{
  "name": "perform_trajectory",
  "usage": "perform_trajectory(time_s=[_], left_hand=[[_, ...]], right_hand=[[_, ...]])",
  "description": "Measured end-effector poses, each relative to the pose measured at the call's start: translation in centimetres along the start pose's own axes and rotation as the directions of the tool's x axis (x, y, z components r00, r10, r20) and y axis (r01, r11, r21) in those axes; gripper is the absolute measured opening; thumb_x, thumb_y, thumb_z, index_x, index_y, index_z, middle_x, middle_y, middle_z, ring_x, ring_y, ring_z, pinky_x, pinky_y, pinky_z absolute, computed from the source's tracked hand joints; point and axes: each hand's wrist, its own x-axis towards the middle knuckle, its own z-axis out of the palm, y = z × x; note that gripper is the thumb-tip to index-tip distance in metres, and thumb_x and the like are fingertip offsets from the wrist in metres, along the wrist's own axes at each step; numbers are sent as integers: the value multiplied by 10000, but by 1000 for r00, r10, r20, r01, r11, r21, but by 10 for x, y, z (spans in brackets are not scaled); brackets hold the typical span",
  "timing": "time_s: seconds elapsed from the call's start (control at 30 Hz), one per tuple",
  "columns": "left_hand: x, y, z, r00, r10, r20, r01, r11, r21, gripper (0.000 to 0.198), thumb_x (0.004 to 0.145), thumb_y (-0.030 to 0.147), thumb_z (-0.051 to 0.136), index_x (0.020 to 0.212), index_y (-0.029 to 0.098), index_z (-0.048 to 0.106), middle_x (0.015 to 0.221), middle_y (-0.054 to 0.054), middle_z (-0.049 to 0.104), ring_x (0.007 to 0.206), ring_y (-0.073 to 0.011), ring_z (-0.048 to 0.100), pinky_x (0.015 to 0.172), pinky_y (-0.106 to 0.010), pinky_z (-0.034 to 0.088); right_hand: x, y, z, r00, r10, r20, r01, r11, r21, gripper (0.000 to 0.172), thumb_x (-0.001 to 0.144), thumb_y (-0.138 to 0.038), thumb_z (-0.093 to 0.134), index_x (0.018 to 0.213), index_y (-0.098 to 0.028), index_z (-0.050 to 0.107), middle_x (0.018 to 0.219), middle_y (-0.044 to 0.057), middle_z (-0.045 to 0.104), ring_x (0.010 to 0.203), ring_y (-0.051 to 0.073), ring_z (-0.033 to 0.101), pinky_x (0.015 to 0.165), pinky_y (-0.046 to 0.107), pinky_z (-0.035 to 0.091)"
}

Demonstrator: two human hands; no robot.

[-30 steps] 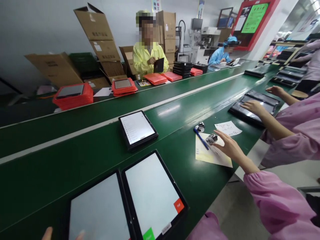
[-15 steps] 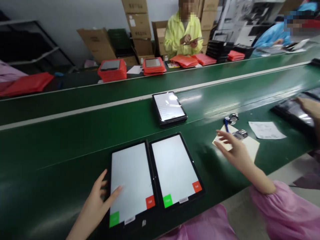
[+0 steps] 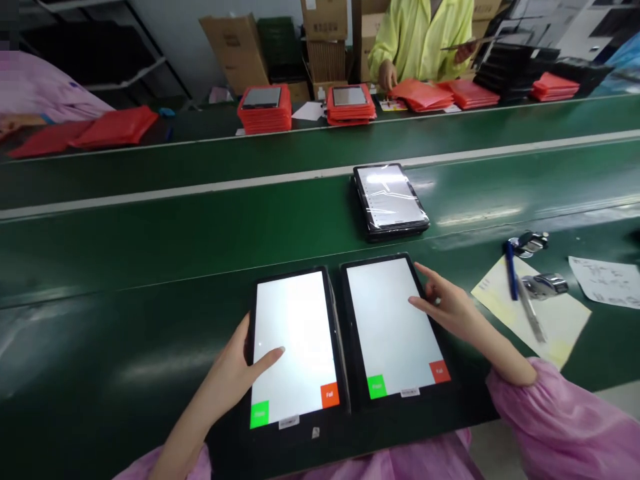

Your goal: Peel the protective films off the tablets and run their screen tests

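Green conveyor counter (image 3: 125, 267) carries a left tablet (image 3: 295, 347) and a right tablet (image 3: 385, 320), just beside each other, long axes running near to far. Left hand (image 3: 235, 367) pinches the left tablet's left edge, thumb on its screen; right hand (image 3: 445, 303) lies spread over the right tablet's right edge.

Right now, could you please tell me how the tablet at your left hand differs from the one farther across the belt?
The near tablet shows white with green and red buttons; the farther tablet shows a list. The left hand touches the near tablet; the farther tablet lies untouched, in clear film. Both have black frames.
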Motion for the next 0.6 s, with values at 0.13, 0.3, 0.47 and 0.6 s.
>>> perform_trajectory(time_s=[0.13, 0.3, 0.47, 0.6], left_hand=[[3, 2, -2, 1000, 11, -9, -11, 997, 73, 1190, 532, 859, 508, 1559, 376, 154, 1513, 24, 426, 1252, -186, 591, 943, -248, 594], [1, 2, -2, 1000, 21, 13, -22, 999, 49, 1215, 550, 875, 478, 1583, 398, 53, 1544, 30, 378, 1313, -193, 554, 1007, -312, 594], [-13, -7, 3, 964, 103, -245, -14, 940, 341, 1320, 584, 962, 346, 1624, 176, 145, 1554, -160, 303, 1327, -320, 511, 986, -480, 568], [-29, -12, 11, 805, 512, -299, -311, 794, 522, 1137, 732, 893, 306, 1537, 91, 354, 1413, -194, 444, 1354, -239, 483, 1086, -372, 547]], right_hand=[[42, 1, -4, 983, -149, -103, 146, 989, -32, 738, 929, -719, 508, 1275, -99, 709, 990, 146, 612, 752, 173, 613, 646, 285, 522], [89, 19, 12, 988, -149, -34, 152, 973, 174, 377, 852, -515, 647, 826, -156, 760, 926, 75, 688, 786, 195, 654, 654, 290, 483], [50, -16, 4, 779, -611, -143, 569, 784, -248, 227, 1032, -243, 538, 845, -141, 617, 1040, 56, 678, 1017, 210, 621, 846, 320, 496], [-32, -71, -16, 749, -626, 218, 610, 780, 139, 220, 1087, -175, 379, 976, -143, 567, 919, 32, 653, 831, 116, 617, 732, 256, 455]])
